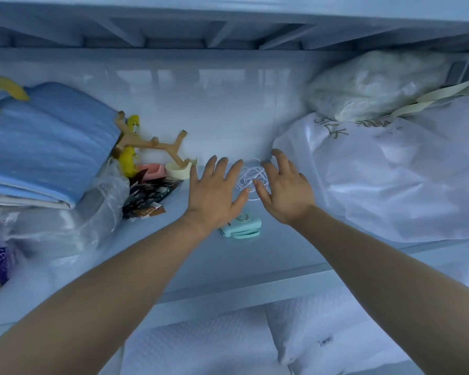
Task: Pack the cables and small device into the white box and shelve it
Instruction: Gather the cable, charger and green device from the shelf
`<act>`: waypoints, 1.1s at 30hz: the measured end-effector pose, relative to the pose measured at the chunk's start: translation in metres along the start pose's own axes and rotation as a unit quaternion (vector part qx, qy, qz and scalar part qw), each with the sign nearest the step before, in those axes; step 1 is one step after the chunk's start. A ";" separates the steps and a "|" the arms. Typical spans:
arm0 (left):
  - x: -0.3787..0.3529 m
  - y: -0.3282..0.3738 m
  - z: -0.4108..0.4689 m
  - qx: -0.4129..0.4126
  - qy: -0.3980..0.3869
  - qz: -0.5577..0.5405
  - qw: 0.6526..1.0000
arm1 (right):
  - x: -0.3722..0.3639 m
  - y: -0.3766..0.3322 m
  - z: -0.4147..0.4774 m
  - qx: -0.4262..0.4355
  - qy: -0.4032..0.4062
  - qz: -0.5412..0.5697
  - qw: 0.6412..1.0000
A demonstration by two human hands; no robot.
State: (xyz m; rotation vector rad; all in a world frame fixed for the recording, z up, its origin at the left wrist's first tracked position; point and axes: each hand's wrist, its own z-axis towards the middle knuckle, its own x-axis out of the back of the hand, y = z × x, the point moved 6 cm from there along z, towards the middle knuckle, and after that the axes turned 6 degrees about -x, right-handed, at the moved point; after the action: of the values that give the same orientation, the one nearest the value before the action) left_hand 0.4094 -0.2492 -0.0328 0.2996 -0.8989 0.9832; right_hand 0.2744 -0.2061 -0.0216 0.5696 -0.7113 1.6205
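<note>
- One coil of white cable (251,176) lies on the shelf (228,263), toward its back wall, in the gap between the two hands.
- One mint-green small device (245,228) lies flat on the same shelf, nearer the front edge than the coil. Its rear corner is hidden under the heel of the left hand.
- Left hand (214,190): palm down, fingers straight and spread wide, holding nothing. The thumb points at the coil.
- Right hand (284,193): palm down, fingers spread and slightly bent, holding nothing. The thumb overlaps the coil in this view; whether it touches cannot be told.
- Both bare forearms reach in from the front edge of the shelf.
- Right of the hands: a large white bag (377,185) with a translucent bag (371,85) resting on top of it.
- Left of the hands: dark printed packets (149,197), a roll of tape (177,170), a pink dish (152,170), a wooden branched stand (157,143) and a yellow banana toy (130,152).
- Far left: folded blue fabric (46,142) stacked on clear plastic bags (79,220).
</note>
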 end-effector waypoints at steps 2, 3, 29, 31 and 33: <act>-0.008 0.000 0.006 0.012 0.001 0.008 1.000 | -0.011 0.008 0.007 0.011 -0.007 0.014 1.000; -0.013 -0.001 0.010 0.020 0.002 0.014 1.000 | -0.016 0.012 0.011 0.017 -0.011 0.018 1.000; -0.148 -0.008 0.009 0.063 -0.232 0.018 0.971 | -0.149 0.058 0.044 0.124 -0.176 0.039 0.976; -0.152 -0.017 0.014 0.074 -0.253 0.028 0.964 | -0.153 0.059 0.049 0.121 -0.173 0.027 0.977; -0.156 -0.024 0.019 0.082 -0.263 0.037 0.961 | -0.156 0.061 0.054 0.107 -0.168 0.022 0.980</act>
State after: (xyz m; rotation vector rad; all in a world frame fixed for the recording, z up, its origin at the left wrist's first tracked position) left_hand 0.3817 -0.3659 -0.1370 0.6951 -1.3183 1.0702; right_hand 0.2383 -0.3577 -0.1033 1.0067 -0.8048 1.6707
